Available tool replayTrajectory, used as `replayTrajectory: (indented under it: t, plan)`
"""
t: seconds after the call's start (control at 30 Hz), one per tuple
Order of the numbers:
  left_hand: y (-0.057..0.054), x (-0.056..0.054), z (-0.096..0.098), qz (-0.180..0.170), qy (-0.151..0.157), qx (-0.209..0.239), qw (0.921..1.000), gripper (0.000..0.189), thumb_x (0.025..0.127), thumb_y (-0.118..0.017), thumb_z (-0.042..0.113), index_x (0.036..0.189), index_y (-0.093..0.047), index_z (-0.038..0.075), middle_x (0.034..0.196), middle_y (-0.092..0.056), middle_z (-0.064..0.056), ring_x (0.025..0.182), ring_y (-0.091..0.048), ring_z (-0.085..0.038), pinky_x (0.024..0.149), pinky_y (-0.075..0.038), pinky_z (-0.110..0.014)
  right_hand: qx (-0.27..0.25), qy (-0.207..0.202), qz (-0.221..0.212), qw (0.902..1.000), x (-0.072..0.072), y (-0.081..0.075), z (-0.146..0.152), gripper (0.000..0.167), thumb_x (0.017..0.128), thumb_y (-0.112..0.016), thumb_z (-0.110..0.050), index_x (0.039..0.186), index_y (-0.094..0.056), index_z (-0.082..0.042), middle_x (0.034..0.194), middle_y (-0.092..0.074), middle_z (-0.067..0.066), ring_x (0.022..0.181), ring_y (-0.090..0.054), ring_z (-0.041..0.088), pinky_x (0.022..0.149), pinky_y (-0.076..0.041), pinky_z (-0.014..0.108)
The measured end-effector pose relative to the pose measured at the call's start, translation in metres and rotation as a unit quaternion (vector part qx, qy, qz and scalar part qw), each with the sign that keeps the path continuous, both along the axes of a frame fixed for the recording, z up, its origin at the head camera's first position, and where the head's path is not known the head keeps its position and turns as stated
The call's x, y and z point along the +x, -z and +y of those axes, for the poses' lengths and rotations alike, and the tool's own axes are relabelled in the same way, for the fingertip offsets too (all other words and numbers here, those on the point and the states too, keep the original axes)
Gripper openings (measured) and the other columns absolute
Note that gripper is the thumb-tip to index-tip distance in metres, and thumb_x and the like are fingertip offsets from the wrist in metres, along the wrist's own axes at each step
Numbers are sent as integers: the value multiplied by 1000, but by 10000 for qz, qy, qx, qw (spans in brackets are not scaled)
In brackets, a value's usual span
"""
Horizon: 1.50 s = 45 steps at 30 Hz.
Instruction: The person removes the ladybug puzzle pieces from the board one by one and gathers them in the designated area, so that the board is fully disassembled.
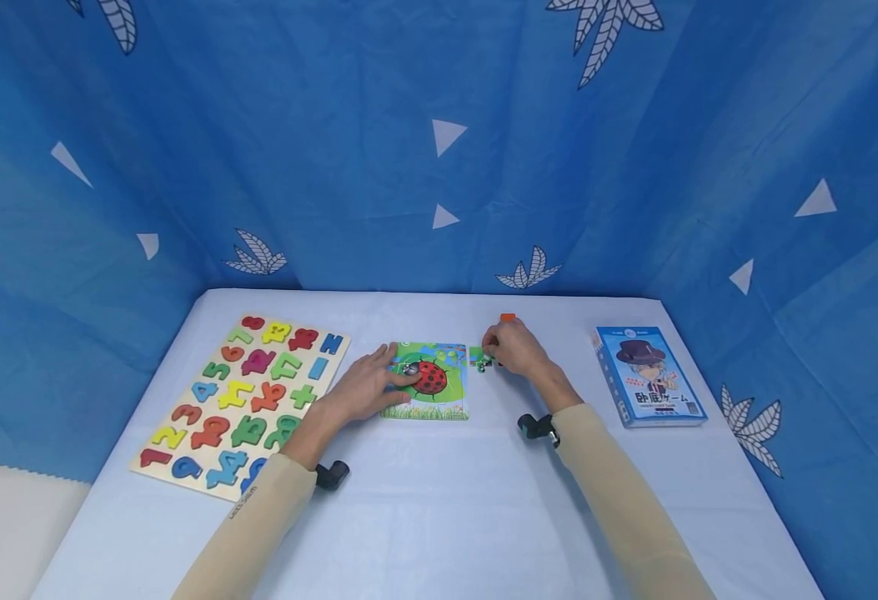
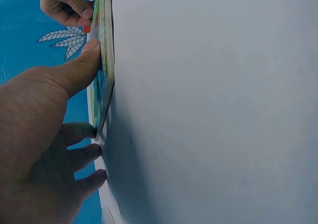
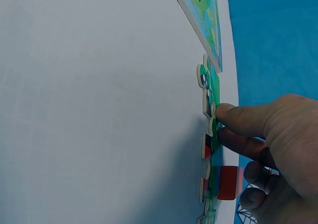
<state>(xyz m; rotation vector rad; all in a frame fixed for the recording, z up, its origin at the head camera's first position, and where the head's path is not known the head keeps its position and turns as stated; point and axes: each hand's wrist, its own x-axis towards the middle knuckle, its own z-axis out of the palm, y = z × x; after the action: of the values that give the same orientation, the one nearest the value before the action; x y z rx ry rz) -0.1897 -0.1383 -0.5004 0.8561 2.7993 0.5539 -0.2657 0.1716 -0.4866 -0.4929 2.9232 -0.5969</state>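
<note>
My left hand (image 1: 366, 385) lies over the left side of a square ladybug puzzle board (image 1: 439, 392), thumb on the ladybug and fingers spread along the left edge. In the left wrist view the thumb presses the board's face, with the other fingertips down by its edge. My right hand (image 1: 517, 347) is just right of the board. Thumb and forefinger pinch a green jigsaw piece (image 3: 214, 90) there. Further jigsaw pieces (image 3: 206, 147) stretch in a row beneath and past the fingers, partly hidden by the hand in the head view.
A small orange-red block (image 1: 508, 317) sits just behind my right hand. To the left lies a wooden number board (image 1: 326, 371) with colourful digits, partly under my left forearm. A blue game box (image 1: 652, 375) lies at the right. A blue curtain (image 1: 378, 167) hangs around the white-covered table (image 1: 439, 517).
</note>
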Motion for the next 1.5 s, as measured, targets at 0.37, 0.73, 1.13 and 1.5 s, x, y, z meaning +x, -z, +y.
replayTrajectory:
  t: [0.37, 0.73, 1.13, 1.5]
  plan:
    - [0, 0, 0, 13, 10, 27, 10000, 47, 97, -65, 45, 141, -59, 31, 163, -20, -28, 150, -18, -46, 117, -27, -61, 6, 92, -61, 9999, 0, 0, 0, 4, 94, -72, -13, 95, -75, -10, 82, -68, 0, 89, -55, 23, 119, -27, 46]
    - [-1, 3, 0, 32, -52, -33, 10000, 46, 96, -66, 45, 140, -60, 33, 163, -21, -26, 151, -19, -45, 118, -26, -60, 2, 162, -107, 9998, 1, 1, 0, 4, 94, -72, -13, 95, -75, -11, 85, -67, 0, 92, -53, 22, 98, -43, 43]
    - [0, 4, 1, 165, -32, -76, 9998, 47, 97, -65, 45, 141, -60, 29, 162, -25, -26, 149, -22, -47, 116, -28, -61, -72, 199, -85, 9997, 1, 1, 1, 5, 95, -70, -14, 96, -74, -11, 85, -67, 0, 91, -53, 22, 92, -44, 40]
    - [0, 9, 2, 245, -141, -171, 9995, 47, 99, -61, 47, 143, -58, 30, 162, -26, -25, 149, -22, -47, 116, -28, -62, -880, -271, -122, 9957, 25, -3, -10, 14, 96, -70, -16, 107, -76, -10, 98, -68, 1, 88, -58, 16, 78, -52, 32]
